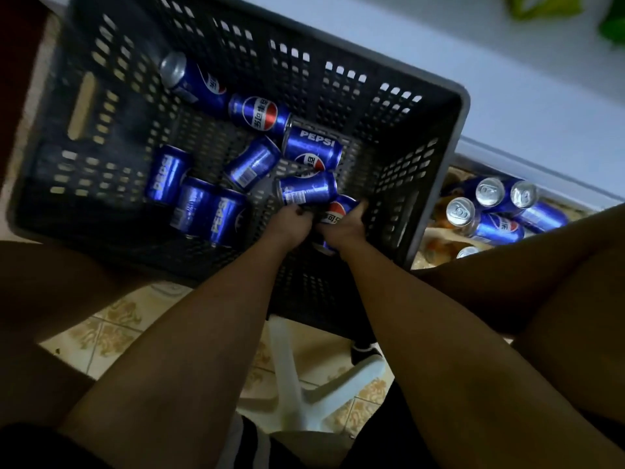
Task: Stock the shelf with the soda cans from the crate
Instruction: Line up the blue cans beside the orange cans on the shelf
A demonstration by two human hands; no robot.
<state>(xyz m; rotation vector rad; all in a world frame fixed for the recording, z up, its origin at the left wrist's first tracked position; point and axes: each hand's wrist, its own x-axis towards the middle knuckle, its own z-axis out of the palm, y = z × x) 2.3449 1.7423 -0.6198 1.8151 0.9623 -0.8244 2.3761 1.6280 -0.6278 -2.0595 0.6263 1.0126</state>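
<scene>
Right hand (343, 228): I curl its fingers round a soda can (338, 211), long axis running away from my wrist.
Left hand (291, 221): fingers curled beside that can; grip unclear.
Crate (436, 184): loose cans lie ahead-left.

"PEPSI" in white capitals reads on a blue can (313, 148) mid-crate, again sideways on a can at the left (165, 174) and on another in the lower-left cluster (223, 216). Pepsi globe logo with Chinese characters on a can at the back (258, 113); characters too blurred to read. Barcode label on a central can (252, 165), digits illegible.
</scene>
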